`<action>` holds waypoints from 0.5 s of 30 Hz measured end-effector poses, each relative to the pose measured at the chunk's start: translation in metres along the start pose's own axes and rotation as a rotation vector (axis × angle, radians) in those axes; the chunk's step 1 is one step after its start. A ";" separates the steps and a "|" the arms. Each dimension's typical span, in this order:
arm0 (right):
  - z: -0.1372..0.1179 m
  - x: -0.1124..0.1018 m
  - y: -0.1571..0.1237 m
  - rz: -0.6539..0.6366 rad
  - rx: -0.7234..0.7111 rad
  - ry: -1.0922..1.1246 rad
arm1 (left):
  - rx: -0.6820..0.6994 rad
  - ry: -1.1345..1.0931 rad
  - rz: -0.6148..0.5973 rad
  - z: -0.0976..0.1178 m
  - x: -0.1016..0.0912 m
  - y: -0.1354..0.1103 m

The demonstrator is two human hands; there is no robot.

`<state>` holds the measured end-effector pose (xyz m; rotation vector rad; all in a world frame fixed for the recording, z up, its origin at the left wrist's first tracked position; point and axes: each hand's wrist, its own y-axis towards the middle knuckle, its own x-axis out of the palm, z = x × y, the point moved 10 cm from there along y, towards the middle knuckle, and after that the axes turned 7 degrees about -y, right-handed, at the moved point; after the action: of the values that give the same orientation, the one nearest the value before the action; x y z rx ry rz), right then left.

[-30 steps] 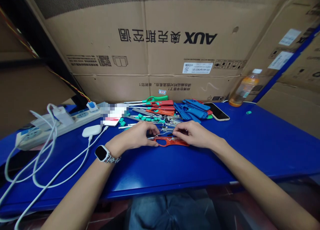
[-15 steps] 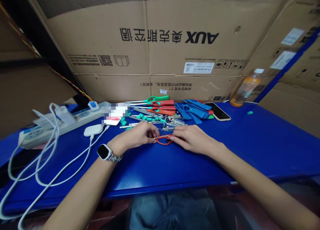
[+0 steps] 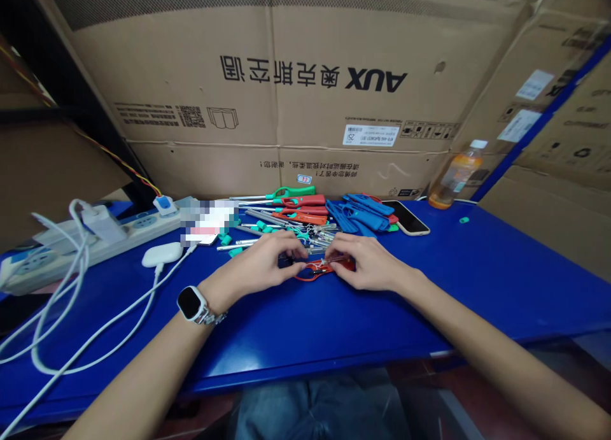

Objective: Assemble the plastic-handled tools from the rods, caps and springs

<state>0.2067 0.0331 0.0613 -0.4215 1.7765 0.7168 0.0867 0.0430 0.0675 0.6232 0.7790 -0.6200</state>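
On the blue table between my hands lies an orange-red lighter casing (image 3: pixel 301 277) with a loop-shaped guard, a small dark part and thin pieces in it. My right hand (image 3: pixel 367 262) is closed at the casing's right end, its fingertips over a slim clear part. My left hand (image 3: pixel 265 262) is at the other end, thumb and forefinger apart, with nothing visible between them. Behind the hands are clear tubes with wires (image 3: pixel 327 233), metal rods (image 3: pixel 252 221) and small green pieces (image 3: pixel 264 226).
Red and green long-nosed lighters (image 3: pixel 303 201) lie at the back, beside blue casings (image 3: pixel 365 214). To the right are a phone (image 3: pixel 409 218) and an orange drink bottle (image 3: pixel 456 176). A power strip (image 3: pixel 119 236) and white cables (image 3: pixel 143 325) occupy the left. A cardboard box (image 3: pixel 296 109) stands behind.
My left thumb and forefinger have parted and come off the casing's end. More of the casing and its inner parts shows near my right fingers. The view has shifted slightly.
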 end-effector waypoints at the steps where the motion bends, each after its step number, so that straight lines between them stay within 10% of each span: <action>1: 0.002 0.001 -0.001 -0.021 0.003 0.007 | 0.032 0.015 0.001 0.006 0.002 0.001; 15: 0.002 0.014 0.005 -0.062 0.000 0.146 | 0.078 0.092 -0.073 0.007 0.022 0.005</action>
<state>0.2004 0.0392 0.0488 -0.5379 1.8921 0.6560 0.1060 0.0357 0.0552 0.7012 0.8702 -0.6954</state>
